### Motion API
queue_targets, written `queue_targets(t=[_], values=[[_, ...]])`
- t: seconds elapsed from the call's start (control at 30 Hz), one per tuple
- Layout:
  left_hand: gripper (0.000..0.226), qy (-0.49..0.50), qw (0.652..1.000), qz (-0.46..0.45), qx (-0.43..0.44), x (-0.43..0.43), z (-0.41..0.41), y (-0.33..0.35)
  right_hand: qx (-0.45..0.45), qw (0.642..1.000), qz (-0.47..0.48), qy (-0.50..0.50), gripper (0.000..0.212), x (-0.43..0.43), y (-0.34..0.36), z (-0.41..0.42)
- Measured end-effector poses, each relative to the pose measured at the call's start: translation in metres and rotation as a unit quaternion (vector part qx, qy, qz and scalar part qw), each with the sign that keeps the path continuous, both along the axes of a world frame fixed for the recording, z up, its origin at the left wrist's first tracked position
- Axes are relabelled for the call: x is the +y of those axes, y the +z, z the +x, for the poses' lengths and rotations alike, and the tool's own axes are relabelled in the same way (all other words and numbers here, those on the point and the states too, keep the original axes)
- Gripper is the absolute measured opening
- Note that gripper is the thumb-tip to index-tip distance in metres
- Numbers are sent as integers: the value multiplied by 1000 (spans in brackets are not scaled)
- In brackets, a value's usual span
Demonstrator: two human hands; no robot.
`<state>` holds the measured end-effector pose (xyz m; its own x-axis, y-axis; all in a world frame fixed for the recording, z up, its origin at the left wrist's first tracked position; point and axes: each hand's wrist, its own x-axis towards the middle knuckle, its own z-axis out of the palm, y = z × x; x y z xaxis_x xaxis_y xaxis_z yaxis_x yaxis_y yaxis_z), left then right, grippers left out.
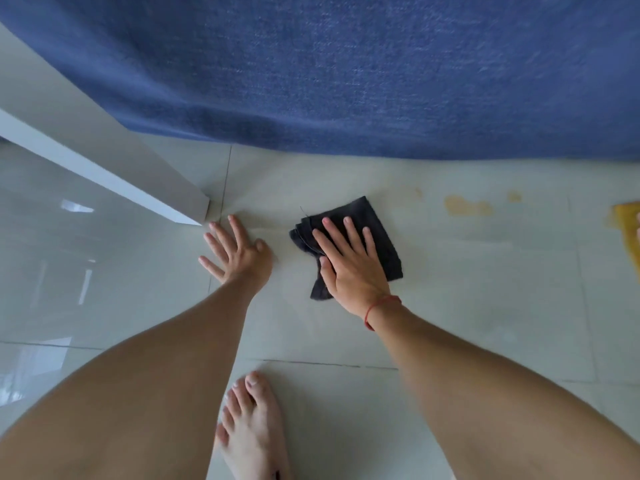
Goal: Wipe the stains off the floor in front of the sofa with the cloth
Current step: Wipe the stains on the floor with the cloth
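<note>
A folded black cloth [377,230] lies on the pale tiled floor [485,289] just in front of the blue sofa [346,71]. My right hand [349,261] presses flat on the cloth, fingers spread, a red string around the wrist. My left hand [235,252] rests flat on the bare floor to the cloth's left, fingers apart, holding nothing. Yellowish stains [467,206] mark the tiles to the right of the cloth, with a fainter one [412,192] nearer it and a small spot [514,196] further right.
A white furniture panel [104,174] slants in from the left, its corner close to my left hand. My bare foot [256,427] stands on the tiles at the bottom. A yellow object [628,230] shows at the right edge.
</note>
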<state>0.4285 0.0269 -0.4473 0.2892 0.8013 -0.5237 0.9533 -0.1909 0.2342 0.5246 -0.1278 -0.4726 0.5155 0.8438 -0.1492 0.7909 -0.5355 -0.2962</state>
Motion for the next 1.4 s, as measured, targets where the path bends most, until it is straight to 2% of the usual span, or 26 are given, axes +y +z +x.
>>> queue_targets(t=[0.1,0.2,0.3,0.5,0.77,0.97,1.13,1.23,1.4], values=[[65,-87,994,51,-36,-16,32,6,2,997,-16,-73,51,-48,2,18],[62,-184,982,4,-44,-37,64,2,-1,988,-49,-149,57,-88,8,45],[65,-182,983,-10,-13,-51,74,-8,-14,980,-79,-184,59,-90,10,70],[64,-195,980,-39,11,-45,74,-6,6,971,-53,-231,56,-40,2,96],[65,-195,980,-40,23,-47,75,-7,-2,985,-29,-173,56,-2,-2,72],[65,-190,980,-58,24,-45,75,-3,2,994,-2,-105,53,-38,-1,46],[66,-190,981,-43,13,-47,74,-4,-35,999,-11,-38,51,-96,-1,70],[66,-187,982,-38,10,-47,74,-7,-37,993,-25,-105,54,-108,2,91],[67,-189,981,-35,12,-47,76,-8,-15,971,-28,-237,55,-59,-2,111]])
